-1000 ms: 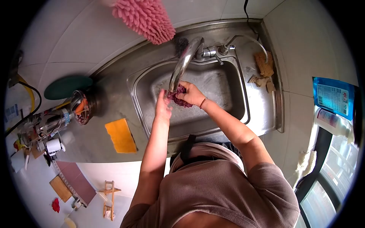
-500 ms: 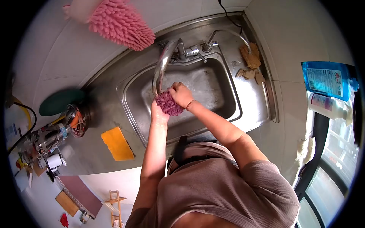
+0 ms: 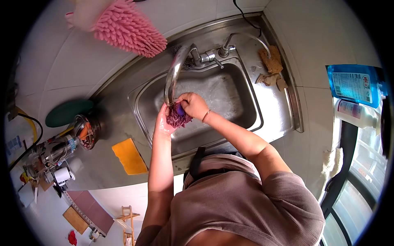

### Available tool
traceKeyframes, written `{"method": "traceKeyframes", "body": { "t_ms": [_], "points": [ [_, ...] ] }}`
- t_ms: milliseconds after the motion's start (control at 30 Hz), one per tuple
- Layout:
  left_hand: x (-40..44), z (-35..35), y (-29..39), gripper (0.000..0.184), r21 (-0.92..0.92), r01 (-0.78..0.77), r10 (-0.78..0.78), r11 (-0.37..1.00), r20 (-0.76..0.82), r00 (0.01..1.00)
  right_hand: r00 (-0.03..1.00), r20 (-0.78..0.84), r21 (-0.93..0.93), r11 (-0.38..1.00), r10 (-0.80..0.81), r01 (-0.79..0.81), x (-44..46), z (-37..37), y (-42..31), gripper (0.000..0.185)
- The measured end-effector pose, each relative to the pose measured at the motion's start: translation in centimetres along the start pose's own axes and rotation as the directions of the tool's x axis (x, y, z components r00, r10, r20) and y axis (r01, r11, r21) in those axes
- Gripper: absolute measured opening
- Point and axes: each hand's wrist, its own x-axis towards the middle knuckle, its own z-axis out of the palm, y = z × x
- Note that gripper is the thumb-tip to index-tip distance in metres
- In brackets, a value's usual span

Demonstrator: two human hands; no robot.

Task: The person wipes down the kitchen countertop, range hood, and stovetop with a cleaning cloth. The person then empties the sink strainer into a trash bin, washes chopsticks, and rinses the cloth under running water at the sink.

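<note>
Below the spout of the chrome faucet (image 3: 175, 74), both hands hold a purple chenille cloth (image 3: 178, 119) with shaggy strands. My left hand (image 3: 163, 123) looks wet and supports the cloth from the left side, its fingers partly hidden behind it. From the right, my right hand (image 3: 194, 106) grips the cloth's upper part, fingers bent, with a bracelet at the wrist. A smoother violet-blue patch shows beside my right fingers. The stainless steel sink basin (image 3: 230, 94) lies beneath. Whether water is running at the spout is hard to make out.
An orange cloth (image 3: 129, 156) lies on the counter left of the sink. A pink chenille duster (image 3: 129, 28) hangs at the upper left. Brown sponges (image 3: 271, 61) sit right of the basin. A blue bottle (image 3: 353, 85) and a white bottle (image 3: 353, 114) stand far right.
Both hands have shifted slightly left with the chenille cloth. The cloth has been turned or opened at the top, so a violet-blue patch now shows.
</note>
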Motion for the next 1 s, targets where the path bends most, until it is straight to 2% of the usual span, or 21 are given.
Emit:
{"method": "traceKeyframes", "body": {
  "t_ms": [33,100,167,200,233,300,333,433,500,567,600,633,700,733,767,833,867,900,933,967,1000],
  "points": [
    [0.1,0.1,0.2,0.042,0.003,-0.022,0.022,1.0,0.014,1.0,0.965,-0.121,-0.319,0.93,-0.231,0.183,-0.8,0.2,-1.4,0.014],
    [3.0,-3.0,-0.8,0.038,-0.091,-0.055,0.058,0.994,0.029,0.998,0.878,-0.128,-0.432,0.823,-0.461,0.369,-2.3,1.1,-3.3,0.009],
    [4.1,-3.9,-1.4,0.032,-0.103,-0.166,0.182,0.981,0.169,0.969,0.853,0.055,-0.579,0.679,-0.52,0.451,-3.6,1.7,-4.3,0.015],
    [2.6,-1.5,-2.3,0.031,-0.1,-0.268,0.276,0.958,0.071,0.959,0.84,0.068,-0.57,0.67,-0.538,0.475,-3.6,1.7,-4.3,0.015],
    [2.8,-0.8,-2.9,0.031,-0.101,-0.269,0.277,0.958,0.069,0.958,0.84,0.07,-0.569,0.67,-0.538,0.477,-3.2,1.6,-3.8,0.015],
    [3.3,0.1,-3.2,0.033,-0.038,-0.176,0.172,0.984,-0.104,0.98,0.972,-0.053,-0.535,0.829,-0.228,0.166,-1.1,0.8,-2.3,0.012],
    [3.2,0.3,-3.4,0.034,-0.057,-0.17,0.163,0.984,-0.102,0.981,0.974,-0.126,-0.492,0.865,-0.187,0.103,-0.5,0.4,-2.1,0.009],
    [2.1,2.0,-2.9,0.035,0.038,-0.17,0.174,0.985,-0.16,0.972,0.953,-0.24,-0.456,0.888,-0.183,0.056,-0.6,0.8,-1.5,0.009],
    [2.1,1.2,-2.2,0.029,-0.036,-0.158,0.148,0.987,-0.204,0.968,0.935,-0.252,-0.47,0.876,-0.25,0.108,-2.1,1.2,-3.6,0.01],
    [2.9,-1.5,-1.5,0.029,-0.168,-0.202,0.238,0.965,0.24,0.941,0.91,-0.071,-0.459,0.823,-0.409,0.334,-3.3,2.0,-4.5,0.01],
    [2.9,-0.8,-2.0,0.026,-0.204,-0.284,0.294,0.937,0.02,0.956,0.825,0.055,-0.477,0.711,-0.563,0.517,-3.1,2.6,-3.1,0.008],
    [2.9,-0.1,-2.0,0.026,-0.204,-0.284,0.294,0.937,0.02,0.955,0.824,0.055,-0.476,0.711,-0.563,0.518,-2.6,2.5,-2.3,0.008],
    [3.3,0.8,-1.6,0.022,0.005,-0.157,0.154,0.988,-0.233,0.96,0.957,-0.05,-0.54,0.814,-0.285,0.214,-0.7,1.5,-0.9,0.013],
    [2.8,0.9,-1.6,0.02,0.047,-0.16,0.165,0.986,-0.163,0.973,0.972,-0.165,-0.508,0.859,-0.169,0.063,0.2,1.0,-0.3,0.015],
    [2.3,1.5,-1.2,0.02,0.047,-0.156,0.162,0.987,-0.165,0.973,0.986,-0.163,-0.464,0.884,-0.025,-0.054,0.9,-0.4,-0.5,0.023],
    [1.7,2.6,-0.3,0.021,0.138,-0.051,0.072,0.989,-0.146,0.987,0.961,-0.078,-0.373,0.902,-0.266,0.219,2.6,-1.4,2.8,0.034],
    [2.0,2.3,-0.1,0.026,0.143,-0.036,0.057,0.989,-0.145,0.988,0.961,-0.069,-0.373,0.901,-0.266,0.223,2.3,-1.7,2.3,0.034],
    [2.4,1.5,0.0,0.026,0.136,-0.041,0.061,0.99,-0.148,0.987,0.995,0.098,0.031,0.999,-0.019,0.016,1.8,-2.0,1.1,0.034],
    [2.8,0.8,0.1,0.028,0.109,-0.05,0.059,0.993,-0.083,0.995,0.929,0.34,0.375,0.886,0.145,-0.275,1.6,-2.2,0.3,0.035],
    [2.6,1.3,0.5,0.031,0.085,-0.055,0.056,0.995,-0.014,0.998,0.929,0.341,0.373,0.887,0.143,-0.273,1.4,-2.1,0.4,0.035],
    [1.8,2.0,0.5,0.036,0.086,-0.112,0.12,0.99,-0.093,0.988,0.916,0.361,0.441,0.834,0.173,-0.331,1.3,-2.0,0.7,0.032]
  ]
}}
